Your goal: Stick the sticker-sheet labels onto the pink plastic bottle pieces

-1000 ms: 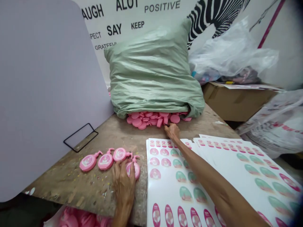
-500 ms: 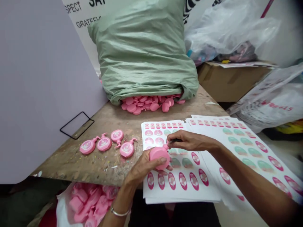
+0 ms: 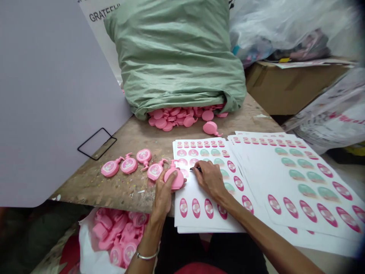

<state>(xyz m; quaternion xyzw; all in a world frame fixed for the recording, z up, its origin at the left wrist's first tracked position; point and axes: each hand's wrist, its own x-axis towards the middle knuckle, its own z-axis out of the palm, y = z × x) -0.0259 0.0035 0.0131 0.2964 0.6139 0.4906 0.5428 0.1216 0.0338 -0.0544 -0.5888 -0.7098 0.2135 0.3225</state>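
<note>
My left hand (image 3: 162, 196) grips a pink toy pump bottle (image 3: 176, 180) by its round body, spout upward, plain face showing, over the left edge of the sticker sheet. Pinched in my right hand (image 3: 209, 177) is a small dark pointed tool (image 3: 196, 169), its exact kind unclear. Its tip is at the printed sticker sheet (image 3: 209, 227), near the pink round stickers. Left of my hands, several pink bottles with labels on their faces lie on the wooden table, the nearest labelled bottle (image 3: 155, 171) beside my left fingers.
A green cloth sack (image 3: 179, 64) stands at the back, pink bottles (image 3: 173, 117) spilling from its mouth. More sticker sheets (image 3: 256, 171) lie at right. Below the table edge, a white bag (image 3: 88, 239) holds pink pieces. A black wire frame (image 3: 97, 144) sticks out by the pale panel (image 3: 57, 95).
My left hand has moved left with the bottle. My right hand has left the bottle's spout and come down to the sheet. One pink bottle now lies apart from the pile.
</note>
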